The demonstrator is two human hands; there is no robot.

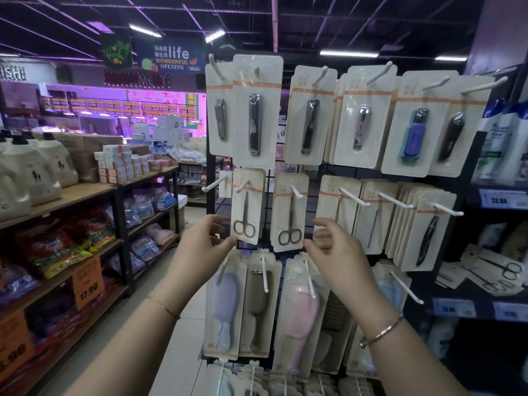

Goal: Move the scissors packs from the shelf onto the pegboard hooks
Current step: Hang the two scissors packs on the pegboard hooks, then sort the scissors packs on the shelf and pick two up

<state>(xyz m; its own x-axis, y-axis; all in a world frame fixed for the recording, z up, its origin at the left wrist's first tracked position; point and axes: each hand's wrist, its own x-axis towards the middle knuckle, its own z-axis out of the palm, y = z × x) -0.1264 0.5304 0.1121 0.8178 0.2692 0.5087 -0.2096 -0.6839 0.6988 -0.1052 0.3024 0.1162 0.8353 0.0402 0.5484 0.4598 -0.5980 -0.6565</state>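
The left hand [204, 242] pinches the lower edge of a hanging scissors pack [246, 207]; the right hand [333, 247] pinches its neighbour [290, 212]. More scissors packs [497, 274] lie on the shelf [483, 295] at 3 o'clock, above a "23.80" tag [453, 308]. At 11 o'clock a banner [171, 57] reads "life WONDERFUL OPENING".

Left hand [204, 241] touching hung scissors pack [246, 208], right hand [333, 250] at neighbouring pack [290, 212], pegboard [267, 178]

Scissors packs [289, 212] on pegboard hooks [297, 192]; more on shelf [485, 295] at R.
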